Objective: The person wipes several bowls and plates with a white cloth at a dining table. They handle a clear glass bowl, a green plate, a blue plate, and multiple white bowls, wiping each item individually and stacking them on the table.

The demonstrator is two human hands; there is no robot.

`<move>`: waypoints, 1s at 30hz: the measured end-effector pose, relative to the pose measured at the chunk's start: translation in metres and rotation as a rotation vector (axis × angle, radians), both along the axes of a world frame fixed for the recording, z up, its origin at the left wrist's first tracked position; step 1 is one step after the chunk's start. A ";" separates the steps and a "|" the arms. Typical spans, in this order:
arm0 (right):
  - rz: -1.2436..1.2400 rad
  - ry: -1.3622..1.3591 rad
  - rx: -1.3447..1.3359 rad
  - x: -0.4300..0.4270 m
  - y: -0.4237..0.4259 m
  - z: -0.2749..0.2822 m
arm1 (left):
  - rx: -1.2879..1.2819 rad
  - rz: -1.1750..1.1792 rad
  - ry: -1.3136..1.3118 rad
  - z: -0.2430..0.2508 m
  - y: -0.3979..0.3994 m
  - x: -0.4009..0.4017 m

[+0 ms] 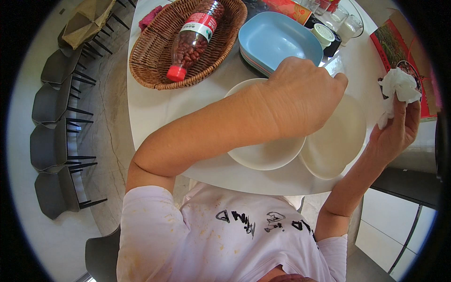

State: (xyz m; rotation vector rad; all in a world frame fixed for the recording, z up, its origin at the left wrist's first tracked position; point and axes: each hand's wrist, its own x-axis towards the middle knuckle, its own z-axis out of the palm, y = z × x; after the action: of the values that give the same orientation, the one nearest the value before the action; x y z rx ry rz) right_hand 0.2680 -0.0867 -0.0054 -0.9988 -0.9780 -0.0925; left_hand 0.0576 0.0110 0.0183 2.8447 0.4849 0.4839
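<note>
My left hand (pixel 306 95) reaches across over two pale bowls, its back towards the camera and its fingers bent under; whether it grips anything is hidden. A white round bowl (pixel 267 155) lies under the left wrist, and a larger cream bowl (pixel 334 144) sits right beside it. Out past the table's right side, my right hand (pixel 400 123) is raised with a crumpled white tissue (pixel 400 84) pinched at its fingertips. A stack of blue and other coloured trays (pixel 278 38) stands just beyond the left hand.
A wicker basket (pixel 148 67) holds a plastic bottle of reddish beans or nuts (pixel 190 46) with a red cap. Glass jars (pixel 348 28) and a pale green lidded container (pixel 322 34) stand at the back right. A red printed carton (pixel 401 49) is farther right. Grey chairs (pixel 49 141) line the left wall.
</note>
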 end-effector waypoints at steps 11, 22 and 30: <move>0.025 -0.011 -0.062 -0.013 0.003 0.004 | 0.045 -0.032 -0.064 0.004 0.008 -0.008; 0.013 -0.063 -0.064 -0.013 0.004 0.001 | -0.034 -0.028 0.255 0.020 0.046 -0.039; -0.050 -0.086 -0.109 -0.012 0.002 -0.002 | 0.001 -0.063 0.225 0.013 0.046 -0.034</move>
State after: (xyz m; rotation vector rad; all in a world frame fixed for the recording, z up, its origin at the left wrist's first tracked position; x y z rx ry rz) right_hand 0.2563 -0.0845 -0.0073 -1.1273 -1.0461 -0.1256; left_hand 0.0239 0.0575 0.0315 2.9201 0.4312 0.1530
